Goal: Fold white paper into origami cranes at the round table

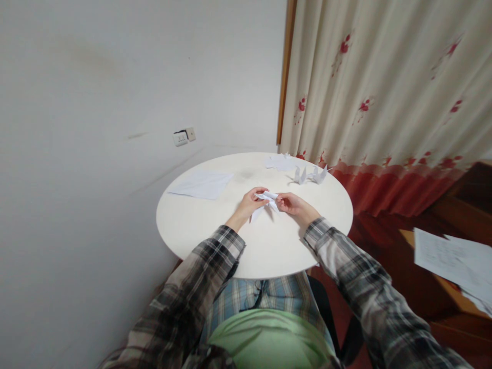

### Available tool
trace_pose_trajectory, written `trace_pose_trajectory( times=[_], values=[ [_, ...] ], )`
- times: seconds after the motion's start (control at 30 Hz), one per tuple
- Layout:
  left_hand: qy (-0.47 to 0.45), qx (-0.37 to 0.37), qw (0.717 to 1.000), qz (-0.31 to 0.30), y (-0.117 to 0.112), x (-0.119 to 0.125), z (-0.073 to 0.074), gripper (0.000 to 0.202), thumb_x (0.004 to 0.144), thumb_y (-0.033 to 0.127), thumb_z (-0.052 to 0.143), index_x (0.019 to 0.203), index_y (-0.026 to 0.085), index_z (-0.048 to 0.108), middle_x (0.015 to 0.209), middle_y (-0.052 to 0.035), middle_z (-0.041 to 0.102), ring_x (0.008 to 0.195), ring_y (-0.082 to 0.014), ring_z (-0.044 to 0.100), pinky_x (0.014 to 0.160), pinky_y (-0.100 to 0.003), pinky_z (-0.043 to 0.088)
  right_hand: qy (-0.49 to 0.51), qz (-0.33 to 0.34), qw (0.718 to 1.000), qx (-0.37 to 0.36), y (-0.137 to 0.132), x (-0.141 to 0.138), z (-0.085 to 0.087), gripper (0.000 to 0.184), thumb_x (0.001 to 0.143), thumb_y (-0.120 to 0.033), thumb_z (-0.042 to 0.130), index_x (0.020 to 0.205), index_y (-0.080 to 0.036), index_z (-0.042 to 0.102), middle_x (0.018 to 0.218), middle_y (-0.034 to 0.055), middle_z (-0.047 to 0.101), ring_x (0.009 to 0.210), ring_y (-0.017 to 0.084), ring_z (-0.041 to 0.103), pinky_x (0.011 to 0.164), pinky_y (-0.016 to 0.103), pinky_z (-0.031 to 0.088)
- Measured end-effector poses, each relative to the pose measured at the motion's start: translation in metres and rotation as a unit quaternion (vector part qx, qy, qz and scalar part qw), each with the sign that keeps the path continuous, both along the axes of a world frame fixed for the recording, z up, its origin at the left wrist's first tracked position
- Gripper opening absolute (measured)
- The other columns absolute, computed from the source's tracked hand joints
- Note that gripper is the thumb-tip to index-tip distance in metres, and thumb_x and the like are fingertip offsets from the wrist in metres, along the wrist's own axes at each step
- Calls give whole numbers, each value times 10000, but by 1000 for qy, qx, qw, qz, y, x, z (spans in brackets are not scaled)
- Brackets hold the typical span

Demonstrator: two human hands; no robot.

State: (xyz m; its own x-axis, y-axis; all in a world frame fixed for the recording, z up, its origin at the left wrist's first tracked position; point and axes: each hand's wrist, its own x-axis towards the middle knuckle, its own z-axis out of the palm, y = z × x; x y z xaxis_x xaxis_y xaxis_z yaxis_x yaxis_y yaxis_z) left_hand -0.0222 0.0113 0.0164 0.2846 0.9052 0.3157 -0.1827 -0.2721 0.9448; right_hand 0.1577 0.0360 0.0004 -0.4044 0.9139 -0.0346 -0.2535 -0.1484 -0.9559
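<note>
A partly folded piece of white paper (270, 203) is held between my two hands, over the middle of the round white table (200, 225). My left hand (251, 202) pinches its left side, fingers closed behind and thumb in front. On the right side, the fingertips of my right hand (292, 203) are closed on the paper's edge. Narrow pointed flaps hang down from the fold toward the tabletop. Farther back on the right stand two folded paper cranes, a left one (300, 176) and a right one (319, 174).
Flat white sheets (202, 184) lie at the table's left. More paper (280, 162) lies at the back edge. A wall with a socket (180, 138) borders the left; a flowered curtain (369, 102) hangs behind. Printed papers (453, 261) rest on wooden furniture at right.
</note>
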Motion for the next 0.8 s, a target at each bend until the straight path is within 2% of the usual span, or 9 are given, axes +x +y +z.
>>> trace_pose_trajectory(
  times=[0.13, 0.3, 0.4, 0.63, 0.8],
  values=[
    [2, 0, 1000, 5, 2, 0, -1, 430, 530, 164, 738, 932, 137, 591, 845, -20, 601, 747, -108, 551, 721, -237, 429, 26, 42, 996, -81, 1, 1, 1, 186, 588, -173, 674, 595, -155, 489, 474, -68, 416, 425, 31, 318, 418, 173, 275],
    [12, -10, 1000, -12, 1, -2, -2, 418, 569, 189, 720, 971, 138, 616, 874, -40, 632, 765, -120, 562, 736, -248, 431, 58, 46, 989, -131, 2, 2, 1, 188, 587, -128, 655, 594, -149, 469, 473, -70, 422, 421, 20, 333, 399, 143, 277],
    [22, -15, 1000, -13, -1, -2, -3, 412, 572, 212, 720, 965, 134, 623, 873, -50, 645, 761, -126, 570, 737, -255, 438, 71, 56, 986, -144, 3, 1, 1, 200, 592, -118, 648, 589, -149, 451, 469, -72, 414, 419, 14, 337, 391, 125, 282],
    [33, -50, 998, 22, -2, 0, -1, 403, 579, 229, 711, 957, 136, 608, 829, -47, 646, 687, -123, 577, 642, -244, 442, 88, 67, 980, -164, 3, 1, 3, 181, 629, -107, 608, 579, -151, 439, 468, -64, 421, 400, 11, 338, 370, 106, 307],
    [19, -54, 998, 20, -1, 0, -1, 391, 573, 203, 716, 943, 130, 614, 816, -52, 644, 671, -131, 577, 634, -254, 433, 83, 57, 986, -132, 1, -1, 4, 160, 671, -102, 573, 580, -152, 451, 472, -57, 421, 395, 20, 357, 367, 116, 332]
  ],
)
